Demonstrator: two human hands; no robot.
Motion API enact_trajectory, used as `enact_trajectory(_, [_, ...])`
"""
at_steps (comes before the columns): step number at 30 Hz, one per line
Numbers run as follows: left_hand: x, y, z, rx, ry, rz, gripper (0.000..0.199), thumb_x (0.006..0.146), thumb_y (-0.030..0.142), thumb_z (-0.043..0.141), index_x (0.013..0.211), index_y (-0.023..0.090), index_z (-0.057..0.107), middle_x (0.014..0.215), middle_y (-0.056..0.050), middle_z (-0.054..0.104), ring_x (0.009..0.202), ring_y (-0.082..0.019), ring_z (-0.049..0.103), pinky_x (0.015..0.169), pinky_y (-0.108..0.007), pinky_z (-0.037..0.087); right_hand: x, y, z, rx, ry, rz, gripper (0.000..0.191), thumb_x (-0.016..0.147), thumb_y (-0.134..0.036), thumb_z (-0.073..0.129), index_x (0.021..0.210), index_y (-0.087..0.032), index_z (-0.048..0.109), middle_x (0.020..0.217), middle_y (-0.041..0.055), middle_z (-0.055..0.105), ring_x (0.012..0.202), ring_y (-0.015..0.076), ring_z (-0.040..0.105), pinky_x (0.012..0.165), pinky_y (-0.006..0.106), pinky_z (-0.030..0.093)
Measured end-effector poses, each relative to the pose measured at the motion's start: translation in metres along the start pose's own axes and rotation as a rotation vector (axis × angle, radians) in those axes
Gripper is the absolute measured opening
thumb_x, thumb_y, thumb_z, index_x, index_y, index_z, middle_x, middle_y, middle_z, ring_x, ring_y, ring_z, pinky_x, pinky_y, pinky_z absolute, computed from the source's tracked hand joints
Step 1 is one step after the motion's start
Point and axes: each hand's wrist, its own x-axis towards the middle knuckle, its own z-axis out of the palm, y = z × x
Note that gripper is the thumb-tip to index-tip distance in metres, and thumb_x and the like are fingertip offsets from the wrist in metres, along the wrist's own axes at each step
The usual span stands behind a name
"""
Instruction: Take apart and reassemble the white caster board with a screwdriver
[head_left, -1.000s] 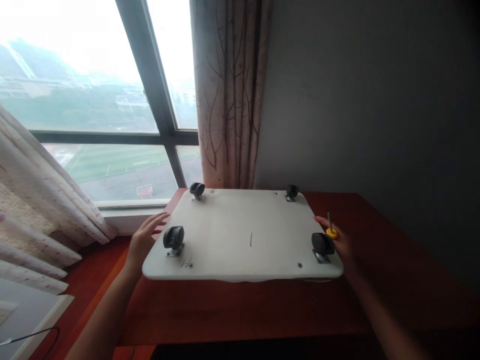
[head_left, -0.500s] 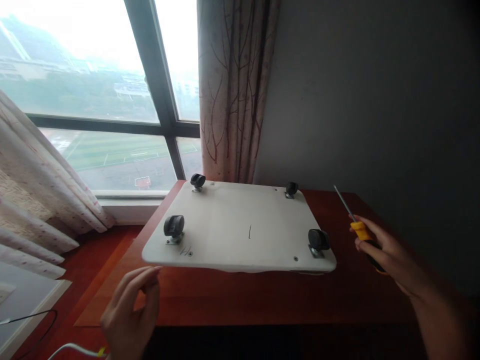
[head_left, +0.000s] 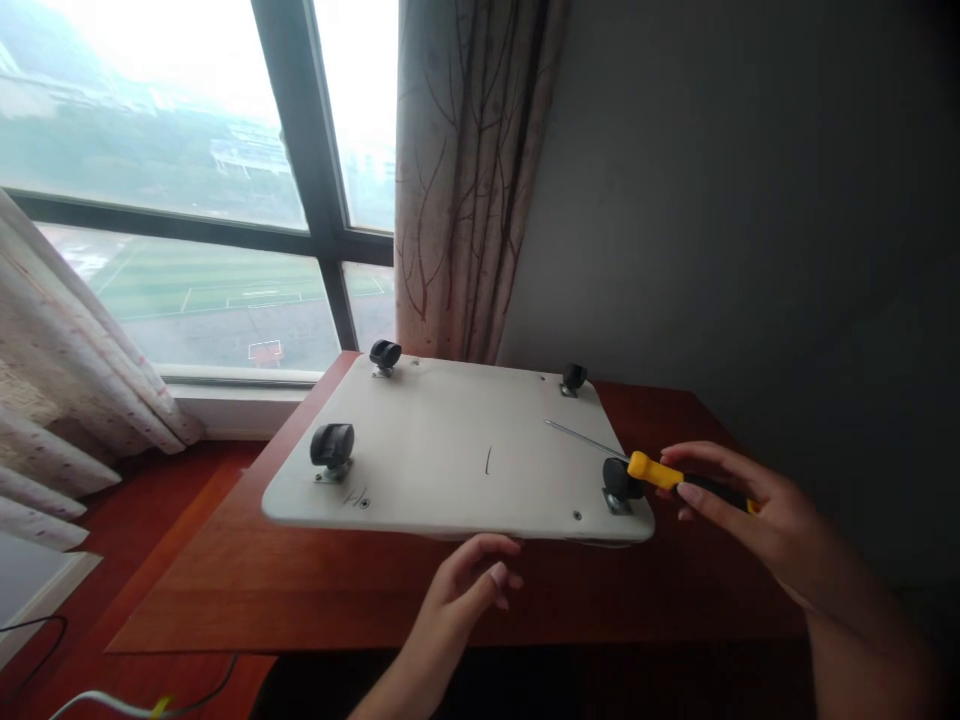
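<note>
My right hand (head_left: pixel 750 510) holds a screwdriver (head_left: pixel 656 471) by its yellow and black handle. Its metal shaft points left over the white board (head_left: pixel 435 440), in front of the near right caster (head_left: pixel 621 485). The board lies flat with black casters at its corners: near left (head_left: pixel 332 446), far left (head_left: pixel 385 355) and far right (head_left: pixel 574 377). Just before the board's front edge is my left hand (head_left: pixel 469 590), its fingers loosely bent, thumb apart, nothing in it. Whether its fingertips touch the edge I cannot tell.
The board rests on a reddish-brown table (head_left: pixel 300 590). Behind stand a window (head_left: pixel 225 270), a patterned curtain (head_left: pixel 472 190) and a grey wall (head_left: pixel 712 200). A white cable (head_left: pixel 97 697) and a black cable (head_left: pixel 56 640) run at the lower left.
My left hand has moved right, from the board's near left corner to the middle of its front edge. The screwdriver has swung left and down, from pointing up to lying nearly level over the board.
</note>
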Motion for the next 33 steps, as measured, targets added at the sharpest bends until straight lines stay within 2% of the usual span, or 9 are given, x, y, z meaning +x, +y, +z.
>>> enact_trajectory(3, [0.004,-0.004,-0.001,0.005,0.011,0.015,0.034,0.085,0.048,0.07,0.104,0.02,0.069,0.11,-0.01,0.067,0.093,-0.022,0.063,0.073,-0.027,0.05,0.0,0.006,-0.003,0.203,-0.105,0.088,0.037,0.085,-0.041,0.072,0.118,-0.024,0.07,0.123,0.0119,0.068,0.097,0.027,0.069,0.06,0.028,0.06])
enact_trajectory(7, [0.006,-0.016,0.002,0.066,0.051,0.085,0.031,0.09,0.047,0.064,0.103,0.019,0.065,0.101,-0.009,0.064,0.093,-0.021,0.06,0.076,-0.028,0.048,-0.001,0.01,0.001,0.371,-0.171,0.089,0.034,0.084,-0.039,0.072,0.113,-0.022,0.07,0.124,0.0137,0.068,0.099,0.0288,0.068,0.061,0.03,0.059])
enact_trajectory(10, [0.006,-0.022,0.007,0.099,0.098,0.128,0.026,0.092,0.044,0.061,0.101,0.02,0.059,0.096,-0.006,0.058,0.089,-0.019,0.057,0.076,-0.028,0.047,-0.002,0.008,0.005,0.412,-0.078,0.095,0.029,0.083,-0.038,0.074,0.105,-0.022,0.066,0.116,0.0139,0.071,0.09,0.0278,0.071,0.055,0.029,0.057])
enact_trajectory(14, [0.006,-0.021,0.01,0.158,0.134,0.149,0.021,0.093,0.041,0.06,0.099,0.021,0.057,0.094,-0.005,0.056,0.085,-0.018,0.053,0.076,-0.028,0.046,0.004,0.002,0.01,0.516,0.133,0.065,0.027,0.087,-0.046,0.068,0.102,-0.025,0.06,0.096,0.0103,0.075,0.067,0.0229,0.07,0.044,0.027,0.049])
enact_trajectory(19, [0.011,-0.02,0.009,0.178,0.146,0.163,0.02,0.092,0.039,0.061,0.101,0.021,0.057,0.095,-0.005,0.057,0.087,-0.019,0.054,0.079,-0.029,0.046,0.023,-0.006,0.016,0.565,0.401,-0.127,0.029,0.092,-0.054,0.058,0.092,-0.025,0.064,0.072,0.001,0.063,0.07,0.0176,0.062,0.067,0.031,0.053])
enact_trajectory(23, [0.015,-0.022,0.007,0.184,0.137,0.168,0.019,0.093,0.038,0.061,0.101,0.021,0.056,0.095,-0.005,0.056,0.086,-0.019,0.054,0.078,-0.028,0.046,0.034,-0.021,0.026,0.605,0.331,-0.24,0.028,0.089,-0.053,0.064,0.095,-0.025,0.063,0.079,0.0014,0.062,0.077,0.0184,0.061,0.076,0.034,0.053])
enact_trajectory(26, [0.018,-0.023,0.006,0.171,0.119,0.178,0.018,0.094,0.036,0.059,0.103,0.021,0.056,0.098,-0.006,0.057,0.088,-0.019,0.055,0.079,-0.029,0.047,0.039,-0.035,0.035,0.655,0.301,-0.298,0.024,0.088,-0.048,0.067,0.098,-0.028,0.06,0.083,0.0003,0.06,0.077,0.0195,0.061,0.075,0.039,0.054])
enact_trajectory(30, [0.022,-0.023,0.005,0.18,0.103,0.189,0.017,0.095,0.033,0.057,0.106,0.021,0.056,0.1,-0.007,0.059,0.092,-0.02,0.058,0.082,-0.03,0.048,0.047,-0.048,0.048,0.701,0.388,-0.362,0.015,0.09,-0.041,0.065,0.096,-0.028,0.06,0.081,-0.0016,0.055,0.068,0.0144,0.055,0.064,0.031,0.049])
enact_trajectory(33, [0.023,-0.019,0.003,0.261,0.097,0.22,0.015,0.094,0.031,0.057,0.105,0.021,0.058,0.099,-0.007,0.062,0.089,-0.02,0.06,0.08,-0.03,0.048,0.054,-0.05,0.058,0.73,0.377,-0.373,0.016,0.09,-0.039,0.066,0.094,-0.026,0.059,0.078,-0.0019,0.054,0.063,0.0127,0.053,0.058,0.028,0.046])
